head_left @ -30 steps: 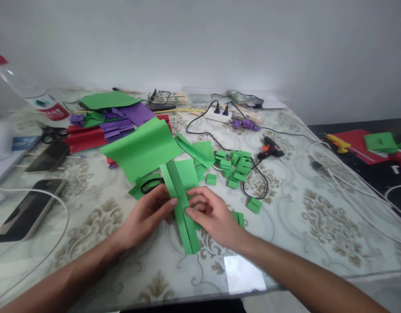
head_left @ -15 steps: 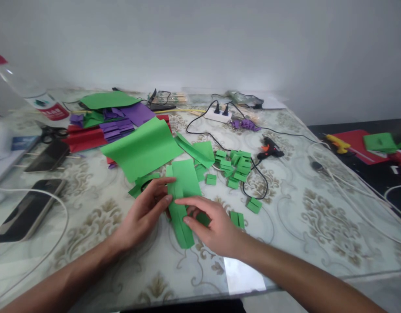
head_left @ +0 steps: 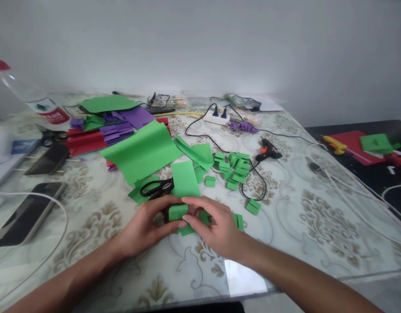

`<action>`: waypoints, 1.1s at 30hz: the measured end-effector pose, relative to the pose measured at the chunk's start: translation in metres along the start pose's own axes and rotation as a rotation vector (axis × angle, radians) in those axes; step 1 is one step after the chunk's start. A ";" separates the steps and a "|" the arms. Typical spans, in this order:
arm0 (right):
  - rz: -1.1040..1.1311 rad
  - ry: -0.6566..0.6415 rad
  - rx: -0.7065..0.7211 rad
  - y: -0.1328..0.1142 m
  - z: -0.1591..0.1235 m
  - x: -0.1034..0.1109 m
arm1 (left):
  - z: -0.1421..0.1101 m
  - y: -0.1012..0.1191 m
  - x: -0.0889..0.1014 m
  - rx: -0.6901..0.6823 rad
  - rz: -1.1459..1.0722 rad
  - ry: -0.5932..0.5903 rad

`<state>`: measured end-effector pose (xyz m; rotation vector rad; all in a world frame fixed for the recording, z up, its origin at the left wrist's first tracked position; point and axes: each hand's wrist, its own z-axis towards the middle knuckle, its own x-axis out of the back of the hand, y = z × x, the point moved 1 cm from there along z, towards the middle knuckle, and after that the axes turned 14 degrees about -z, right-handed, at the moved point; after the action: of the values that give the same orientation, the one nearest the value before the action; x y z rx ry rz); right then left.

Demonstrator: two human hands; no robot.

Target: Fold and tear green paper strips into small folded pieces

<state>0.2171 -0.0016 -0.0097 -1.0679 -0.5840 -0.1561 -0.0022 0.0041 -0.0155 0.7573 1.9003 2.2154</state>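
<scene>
Between my hands is a green paper strip (head_left: 178, 212), folded over into a short piece. My left hand (head_left: 148, 225) grips its left end between thumb and fingers. On the other side, my right hand (head_left: 216, 224) pinches the right end with thumb and index finger. Just beyond my fingers lies a flat green paper piece (head_left: 186, 177). Black-handled scissors (head_left: 157, 188) rest left of it, their blades hidden. Several small folded green pieces (head_left: 236, 167) form a pile to the right, and a large green sheet (head_left: 143, 150) spreads out at the left.
A black glue gun (head_left: 268, 150) with its cord sits right of the pile. Farther back is a white power strip (head_left: 216, 116). Two phones (head_left: 27, 213) and a bottle (head_left: 47, 108) stand at left. Purple folded paper (head_left: 117, 131) and a second pair of scissors (head_left: 50, 137) lie nearby.
The long pleated green strip was upright between my hands and is now folded down into a short piece. My hands have come closer together, and the scissors' handles show more.
</scene>
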 end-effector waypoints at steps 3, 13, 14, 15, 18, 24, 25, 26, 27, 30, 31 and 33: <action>-0.003 0.052 -0.003 0.000 0.001 0.000 | -0.001 -0.004 0.001 -0.045 0.005 0.030; -0.019 -0.094 -0.053 0.003 0.002 -0.007 | 0.004 0.009 0.001 0.128 -0.431 0.223; -0.024 -0.102 -0.058 0.004 0.001 -0.009 | 0.004 0.009 0.001 0.155 -0.477 0.215; -0.030 -0.102 -0.068 0.004 0.001 -0.009 | 0.005 0.008 0.001 0.172 -0.510 0.205; -0.025 -0.069 -0.121 0.006 0.001 -0.008 | 0.006 0.006 0.001 0.213 -0.542 0.168; 0.050 0.005 -0.217 0.009 0.003 -0.004 | 0.007 0.009 0.005 0.208 -0.453 0.133; 0.061 0.003 -0.237 0.010 0.004 -0.004 | 0.007 0.009 0.005 0.199 -0.436 0.139; 0.075 0.000 -0.260 0.012 0.004 -0.005 | 0.008 0.009 0.006 0.193 -0.425 0.151; 0.088 -0.003 -0.286 0.013 0.004 -0.005 | 0.008 0.009 0.006 0.185 -0.419 0.170; 0.122 -0.020 -0.377 0.018 0.003 -0.009 | 0.008 0.007 0.006 0.159 -0.415 0.215; 0.148 -0.030 -0.407 0.020 0.002 -0.011 | 0.008 0.006 0.006 0.160 -0.413 0.216; 0.253 -0.056 -0.459 0.022 0.002 -0.014 | 0.007 0.003 0.006 0.175 -0.401 0.221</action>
<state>0.2130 0.0083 -0.0335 -1.5855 -0.4675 -0.0379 -0.0039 0.0127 -0.0103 0.1270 2.1390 1.9668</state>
